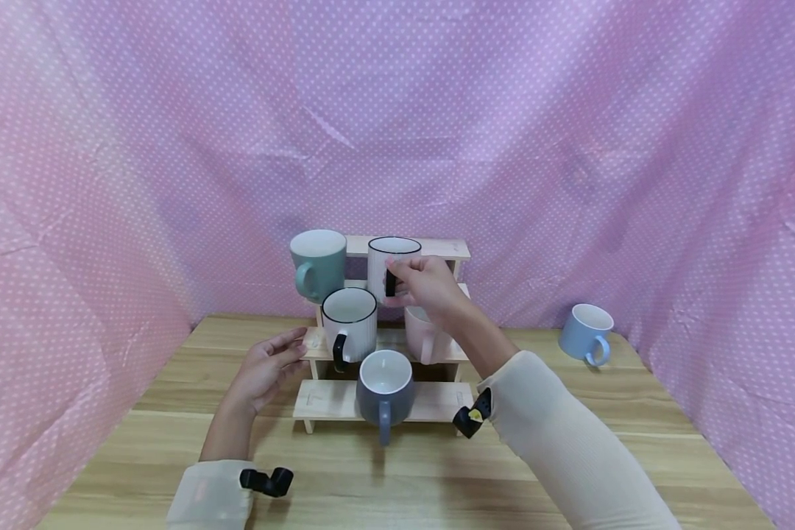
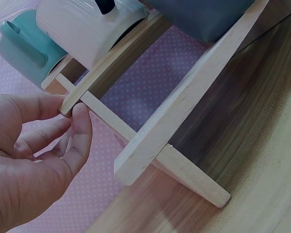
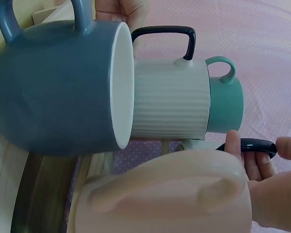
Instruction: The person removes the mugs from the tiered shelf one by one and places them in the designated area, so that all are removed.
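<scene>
My right hand [image 1: 430, 287] grips the black handle of a white ribbed mug [image 1: 379, 269] at the back of a tiered wooden stand [image 1: 437, 401]. Whether that mug's base rests on a step is hidden. With thumb and fingers, my left hand [image 2: 43, 145] pinches the left end of a middle step. Close to it, a second white mug [image 1: 361, 335] with a black rim and handle stands on that step. A teal mug [image 1: 324, 272] sits behind on the left. Under my right wrist is a pale pink mug [image 1: 419, 335]; a grey-blue mug [image 1: 377, 401] stands on the lowest step.
A light blue mug [image 1: 578, 338] stands apart on the wooden table [image 1: 543, 471], far to the right. Pink polka-dot cloth [image 1: 397, 110] hangs behind the table and along its sides. In the right wrist view, the pink mug's handle partly covers the back mug.
</scene>
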{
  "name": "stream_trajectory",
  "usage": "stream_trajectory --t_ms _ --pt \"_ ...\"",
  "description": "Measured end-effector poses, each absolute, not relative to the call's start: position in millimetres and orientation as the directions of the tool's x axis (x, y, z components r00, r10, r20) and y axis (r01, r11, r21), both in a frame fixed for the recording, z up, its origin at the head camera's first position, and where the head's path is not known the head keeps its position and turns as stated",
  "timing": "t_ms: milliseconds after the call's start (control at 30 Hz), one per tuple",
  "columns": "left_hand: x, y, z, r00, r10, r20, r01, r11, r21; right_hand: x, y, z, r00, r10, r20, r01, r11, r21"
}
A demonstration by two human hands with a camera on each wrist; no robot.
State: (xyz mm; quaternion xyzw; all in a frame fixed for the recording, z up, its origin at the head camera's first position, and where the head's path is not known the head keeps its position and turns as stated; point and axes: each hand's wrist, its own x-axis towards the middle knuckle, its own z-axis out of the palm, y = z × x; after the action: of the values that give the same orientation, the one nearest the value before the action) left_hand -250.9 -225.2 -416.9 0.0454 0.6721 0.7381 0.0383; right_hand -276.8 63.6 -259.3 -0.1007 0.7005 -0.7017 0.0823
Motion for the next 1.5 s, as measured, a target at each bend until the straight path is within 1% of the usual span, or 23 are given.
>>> stream_trajectory --t_ms 167,433,767,967,1300,1500 --pt "-251 -225 -417 -0.993 0.119 0.02 0.008 -0.101 0.995 -277 63 -258 -0.966 -0.257 0.017 -0.008 -0.038 -0.999" --pt "-251 -226 -416 -0.992 0.122 0.02 0.008 -0.105 0.994 -275 61 -255 -0.975 -0.22 -0.007 0.015 -0.033 -0.999" --pt "-254 -225 -418 -0.993 0.117 0.011 -0.004 -0.126 0.992 -272 58 -255 -0.991 -0.13 0.009 -0.001 -0.061 -0.998" --pt "-254 -225 -418 -0.993 0.118 0.015 0.0 -0.129 0.992 -275 58 -255 -0.997 -0.061 0.05 -0.043 -0.107 -0.993" --pt "-253 -223 -418 -0.994 0.109 0.019 0.005 -0.122 0.992 -278 67 -251 -0.983 -0.011 0.183 -0.177 -0.198 -0.964" --pt "-252 -222 -419 -0.994 0.108 0.018 0.004 -0.13 0.992 -279 79 -249 -0.977 -0.002 0.213 -0.208 -0.208 -0.956"
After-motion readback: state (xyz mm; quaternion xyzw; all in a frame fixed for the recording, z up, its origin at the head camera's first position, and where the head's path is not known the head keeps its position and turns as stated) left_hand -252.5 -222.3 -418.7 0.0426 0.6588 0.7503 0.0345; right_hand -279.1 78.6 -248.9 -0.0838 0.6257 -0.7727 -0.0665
